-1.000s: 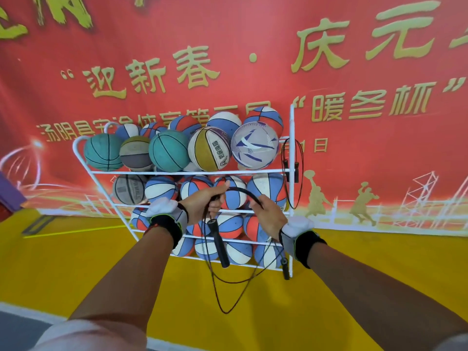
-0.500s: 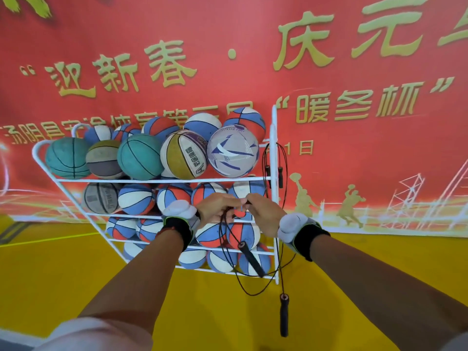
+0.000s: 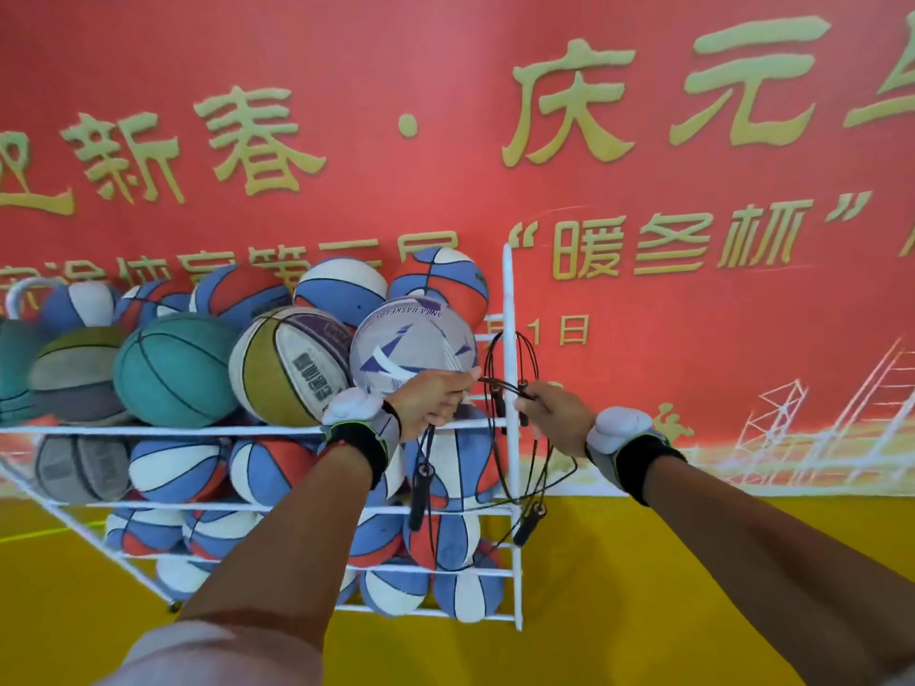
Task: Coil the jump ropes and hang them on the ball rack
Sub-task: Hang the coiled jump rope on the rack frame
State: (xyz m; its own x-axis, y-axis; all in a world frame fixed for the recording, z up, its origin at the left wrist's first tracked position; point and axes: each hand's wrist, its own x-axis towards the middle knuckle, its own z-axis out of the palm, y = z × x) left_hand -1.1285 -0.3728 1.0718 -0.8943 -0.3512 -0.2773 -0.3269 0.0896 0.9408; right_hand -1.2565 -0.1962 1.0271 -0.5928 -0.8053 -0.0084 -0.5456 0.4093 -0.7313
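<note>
A white wire ball rack point(image 3: 510, 299) full of basketballs stands against the red banner wall. My left hand point(image 3: 433, 401) and my right hand point(image 3: 552, 413) both grip a coiled black jump rope point(image 3: 500, 386), stretched between them right at the rack's right upright post. Its loops hang below my hands, and its two black handles point(image 3: 420, 497) point(image 3: 529, 524) dangle in front of the lower shelves. Another black rope point(image 3: 526, 351) hangs looped on the post just above my right hand.
Several basketballs, teal, yellow, white and red-blue ones point(image 3: 173, 368), fill the rack's shelves. The floor point(image 3: 619, 586) is yellow. The red banner point(image 3: 643, 215) with gold characters covers the wall behind.
I have moved closer to the rack and raised both hands with the rope up to the right post. The rope's handles have swung up from near the floor.
</note>
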